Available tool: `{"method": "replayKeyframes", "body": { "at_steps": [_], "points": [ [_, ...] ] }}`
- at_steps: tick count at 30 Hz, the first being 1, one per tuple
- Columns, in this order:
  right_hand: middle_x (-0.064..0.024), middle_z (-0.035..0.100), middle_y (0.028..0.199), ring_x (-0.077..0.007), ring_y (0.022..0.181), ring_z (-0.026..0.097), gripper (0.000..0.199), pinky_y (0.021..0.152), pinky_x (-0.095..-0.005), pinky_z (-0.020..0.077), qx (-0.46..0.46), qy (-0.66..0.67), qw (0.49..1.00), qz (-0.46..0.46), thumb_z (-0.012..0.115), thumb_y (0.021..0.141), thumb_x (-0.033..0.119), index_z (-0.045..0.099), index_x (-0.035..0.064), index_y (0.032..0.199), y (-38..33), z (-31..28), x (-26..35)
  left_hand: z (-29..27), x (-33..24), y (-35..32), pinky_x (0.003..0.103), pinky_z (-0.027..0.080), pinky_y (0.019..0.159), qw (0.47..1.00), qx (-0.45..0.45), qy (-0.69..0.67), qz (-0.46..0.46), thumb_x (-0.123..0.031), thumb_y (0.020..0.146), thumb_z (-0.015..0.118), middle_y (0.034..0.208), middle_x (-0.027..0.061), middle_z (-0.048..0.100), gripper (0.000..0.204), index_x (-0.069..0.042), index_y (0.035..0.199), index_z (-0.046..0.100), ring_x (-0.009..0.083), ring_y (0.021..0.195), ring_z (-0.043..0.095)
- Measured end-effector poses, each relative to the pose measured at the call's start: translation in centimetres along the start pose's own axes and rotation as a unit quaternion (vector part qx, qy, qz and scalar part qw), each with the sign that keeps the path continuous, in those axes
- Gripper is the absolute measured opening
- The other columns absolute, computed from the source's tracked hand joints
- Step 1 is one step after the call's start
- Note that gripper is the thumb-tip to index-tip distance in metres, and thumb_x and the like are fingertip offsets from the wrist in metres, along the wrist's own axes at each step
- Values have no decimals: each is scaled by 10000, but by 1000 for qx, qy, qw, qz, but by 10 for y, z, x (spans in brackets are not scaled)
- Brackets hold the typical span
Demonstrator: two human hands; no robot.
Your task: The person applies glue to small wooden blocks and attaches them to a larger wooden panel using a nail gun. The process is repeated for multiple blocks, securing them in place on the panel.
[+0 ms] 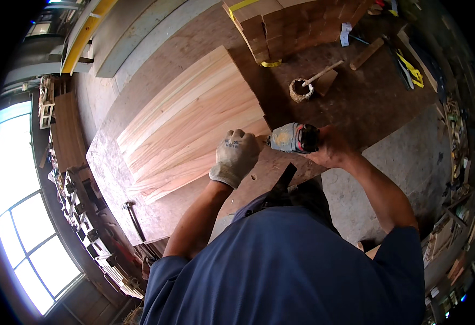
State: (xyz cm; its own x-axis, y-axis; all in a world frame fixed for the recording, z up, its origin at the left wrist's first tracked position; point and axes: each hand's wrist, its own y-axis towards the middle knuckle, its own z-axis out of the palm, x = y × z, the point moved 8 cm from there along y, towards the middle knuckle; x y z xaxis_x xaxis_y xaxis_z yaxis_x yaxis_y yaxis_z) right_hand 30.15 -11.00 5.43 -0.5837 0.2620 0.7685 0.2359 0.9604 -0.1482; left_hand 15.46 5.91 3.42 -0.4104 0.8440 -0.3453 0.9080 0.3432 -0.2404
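Note:
My left hand (235,157), in a pale work glove, is closed with its fingers curled at the near edge of a wide light-wood panel (189,114). What its fingers grip is hidden beneath the glove. My bare right hand (330,149) wraps round a cordless drill (287,138) with a grey, worn body and a black and red rear. The drill lies sideways, its chuck pointing left toward the panel's corner and my gloved hand. Whether its tip touches the wood is too small to tell.
The panel lies on a brown worktable (378,122). Beyond the drill stand a round pot (301,91) with a stick (324,73) in it and a tall stack of wooden boards (302,32). A clamp (133,219) hangs at the table's left edge. Yellow straps (411,70) lie far right.

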Motion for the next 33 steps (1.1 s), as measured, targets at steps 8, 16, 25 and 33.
{"method": "replayKeyframes", "body": {
  "at_steps": [8, 16, 25, 33],
  "points": [
    [-175, 776, 966, -363, 935, 756, 267, 821, -433, 613, -8, 65, 998, 22, 781, 769, 139, 754, 80, 1028, 5, 7, -9, 2, 2, 1, 493, 580, 826, 1000, 0, -1, 8, -202, 793, 775, 1040, 169, 671, 262, -88, 1005, 671, 382, 1034, 644],
    [-172, 776, 970, -348, 932, 759, 269, 812, -420, 617, -2, 56, 998, 11, 815, 791, 161, 749, 68, 1035, 8, 16, -16, -5, -3, 2, 507, 571, 823, 1000, -15, -18, 17, -226, 874, 720, 981, 177, 689, 173, -64, 916, 675, 386, 1004, 651],
    [-157, 780, 999, -334, 950, 761, 303, 829, -403, 621, -6, 75, 997, 20, 839, 813, 166, 742, 57, 1080, 9, 15, -15, -6, -4, 1, 517, 564, 802, 998, -39, -23, 39, -233, 903, 706, 937, 177, 695, 182, -61, 858, 665, 390, 960, 658],
    [-154, 776, 1024, -333, 956, 757, 346, 839, -400, 623, 7, 69, 997, 21, 852, 815, 156, 721, 46, 1115, 9, 13, -11, -7, -4, 1, 523, 560, 777, 996, -64, -37, 51, -221, 896, 710, 912, 176, 691, 173, -66, 842, 657, 395, 931, 658]
  ]
}}
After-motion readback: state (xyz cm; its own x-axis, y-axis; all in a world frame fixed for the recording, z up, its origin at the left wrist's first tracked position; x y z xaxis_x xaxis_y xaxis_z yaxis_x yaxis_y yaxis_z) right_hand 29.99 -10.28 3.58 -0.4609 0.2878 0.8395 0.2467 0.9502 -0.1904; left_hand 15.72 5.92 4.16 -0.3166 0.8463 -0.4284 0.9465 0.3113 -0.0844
